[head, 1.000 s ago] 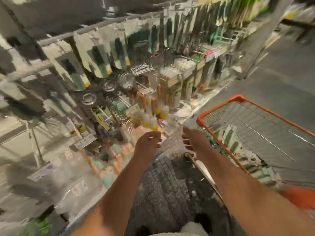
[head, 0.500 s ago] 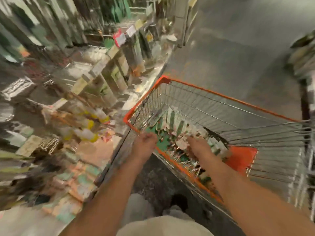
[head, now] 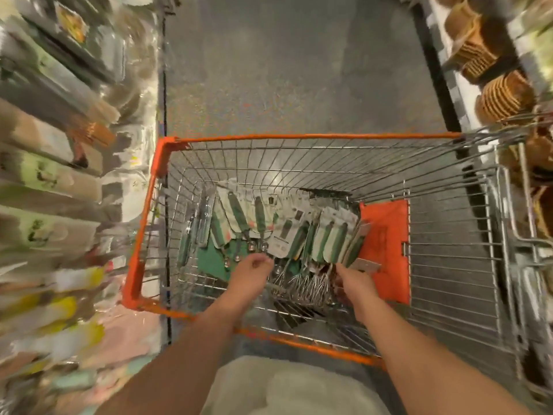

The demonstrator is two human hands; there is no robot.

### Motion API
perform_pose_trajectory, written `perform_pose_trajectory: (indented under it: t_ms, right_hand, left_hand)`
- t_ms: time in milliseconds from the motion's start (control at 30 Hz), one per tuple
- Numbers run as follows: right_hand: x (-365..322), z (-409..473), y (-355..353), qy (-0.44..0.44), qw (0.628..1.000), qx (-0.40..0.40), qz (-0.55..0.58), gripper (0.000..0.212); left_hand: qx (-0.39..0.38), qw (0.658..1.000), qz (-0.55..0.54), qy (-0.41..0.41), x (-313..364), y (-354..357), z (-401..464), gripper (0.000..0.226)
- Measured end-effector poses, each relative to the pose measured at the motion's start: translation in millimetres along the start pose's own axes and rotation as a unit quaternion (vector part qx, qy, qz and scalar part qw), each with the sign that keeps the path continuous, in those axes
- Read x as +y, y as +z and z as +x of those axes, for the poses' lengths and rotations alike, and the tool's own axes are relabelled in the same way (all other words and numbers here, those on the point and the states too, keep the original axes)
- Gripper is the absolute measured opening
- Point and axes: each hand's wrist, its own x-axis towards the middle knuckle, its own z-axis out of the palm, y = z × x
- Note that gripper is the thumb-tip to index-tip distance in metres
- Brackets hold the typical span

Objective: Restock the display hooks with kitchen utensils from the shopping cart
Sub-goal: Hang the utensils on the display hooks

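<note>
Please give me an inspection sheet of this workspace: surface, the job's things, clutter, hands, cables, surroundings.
Surface: grey aisle floor.
Job's things: carded green-handled utensils and wire whisks lie in the orange-rimmed shopping cart.
Clutter: orange flap in the cart.
Hands: left hand and right hand reach into the cart; grip unclear.
Cables: nothing seen.
Surroundings: blurred shelves left, woven baskets right.

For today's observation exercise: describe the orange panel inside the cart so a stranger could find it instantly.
Start at the wire shopping cart with the orange rim. Look at its floor, right of the carded green-handled utensils. The orange panel lies flat there, the only solid, plain-coloured sheet among wire and packaging.
</note>
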Motion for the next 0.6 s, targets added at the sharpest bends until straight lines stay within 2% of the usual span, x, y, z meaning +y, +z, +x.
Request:
perform_pose_trajectory:
  t_ms: [100,233,367,467,600]
  right_hand:
    - [10.3,7.1,1.6,0.023,0.999,0.038,0.025,0.04]
    - [22.7,15.0,3.2,0.037,0.998,0.035,0.026,0.043]
    - [18.0,41.9,6.7,0.046,0.998,-0.014,0.029,0.051]
    - [12.4,72.4,9.3,0.065,0.996,-0.058,-0.003,0.064]
    - [7.1,95.6,9.3,0.105,0.986,-0.129,0.02,0.076]
  left_hand:
    - [-0.043,0.998,0.049,-0.008,2.7,15.9,25.2,0.024]
    - [-0.102,0.99,0.092,-0.036,2.0,45.2,48.2,0.037]
    - [-0.103,0.988,0.101,-0.053,0.3,73.6,68.8,0.051]
    - [-0.094,0.987,0.087,-0.1,-2.4,97.2,87.8,0.061]
    - [-0.086,0.983,0.06,-0.149,-12.7,125.2,111.2,0.073]
